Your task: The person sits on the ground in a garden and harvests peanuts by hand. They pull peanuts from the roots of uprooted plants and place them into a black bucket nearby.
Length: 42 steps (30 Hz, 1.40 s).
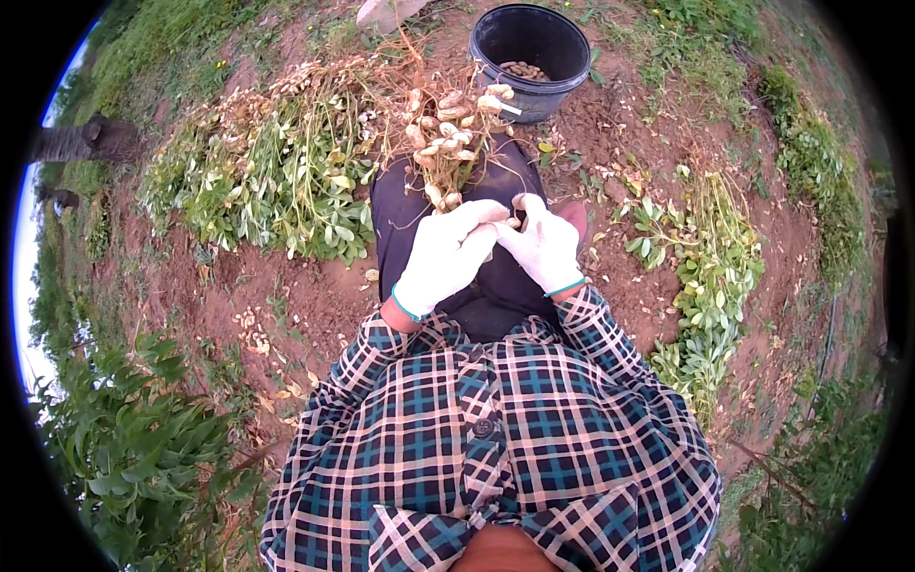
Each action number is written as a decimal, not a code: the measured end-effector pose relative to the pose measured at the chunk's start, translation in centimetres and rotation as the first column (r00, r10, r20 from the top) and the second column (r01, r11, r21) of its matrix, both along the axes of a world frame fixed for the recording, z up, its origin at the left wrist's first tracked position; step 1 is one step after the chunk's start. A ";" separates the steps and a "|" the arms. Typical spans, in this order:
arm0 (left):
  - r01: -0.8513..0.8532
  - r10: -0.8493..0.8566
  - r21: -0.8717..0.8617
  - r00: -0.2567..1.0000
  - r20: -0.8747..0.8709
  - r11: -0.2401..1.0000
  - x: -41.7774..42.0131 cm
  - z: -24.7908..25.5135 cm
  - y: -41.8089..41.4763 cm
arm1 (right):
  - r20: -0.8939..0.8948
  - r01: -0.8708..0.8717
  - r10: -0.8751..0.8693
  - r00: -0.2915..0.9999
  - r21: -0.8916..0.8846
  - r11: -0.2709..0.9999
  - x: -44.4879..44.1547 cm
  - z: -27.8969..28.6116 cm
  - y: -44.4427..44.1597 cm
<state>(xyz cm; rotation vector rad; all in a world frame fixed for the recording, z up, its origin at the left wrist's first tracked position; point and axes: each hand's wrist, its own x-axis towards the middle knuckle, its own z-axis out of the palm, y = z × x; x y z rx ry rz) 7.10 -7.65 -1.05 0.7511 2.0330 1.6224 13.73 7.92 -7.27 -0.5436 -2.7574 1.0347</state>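
Observation:
My left hand (452, 250), in a white knitted glove with a teal cuff edge, is closed around the stems below a bunch of peanut pods (447, 132) with tangled roots. The bunch points away from me, above my knees. My right hand (543, 239), gloved alike, meets the left hand's fingertips; its thumb and forefinger pinch a peanut pod (512, 222). Beyond my knees stands a black plastic bucket (530, 99) with loose peanuts (525, 70) at its bottom.
A heap of uprooted peanut plants (286, 171) lies on the soil at left, more plants (715, 279) at right. Loose pods (251, 330) are scattered at lower left. A tree trunk (93, 139) stands at far left, and leafy branches (143, 443) reach in at lower left.

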 end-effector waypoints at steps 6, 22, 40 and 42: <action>0.092 -0.372 -0.518 0.801 -0.469 0.851 -0.1 -3.7 2.4 | -0.076 -0.322 0.318 0.945 -0.046 0.946 2.7 -0.5 1.5; 0.184 -0.247 0.175 0.840 0.484 0.967 1.2 -1.5 -1.4 | -0.243 -0.229 -0.061 0.968 -0.755 -0.614 3.2 -0.6 1.8; -0.499 0.240 -0.541 0.844 -0.479 0.677 -4.8 -4.7 -2.2 | 0.017 -0.126 0.591 0.807 -0.971 0.201 1.1 3.1 -3.5; -0.468 0.305 -0.447 0.869 -0.391 0.762 -5.4 -5.6 -3.4 | 0.044 -0.098 0.552 0.833 -0.970 0.224 1.1 2.8 -3.3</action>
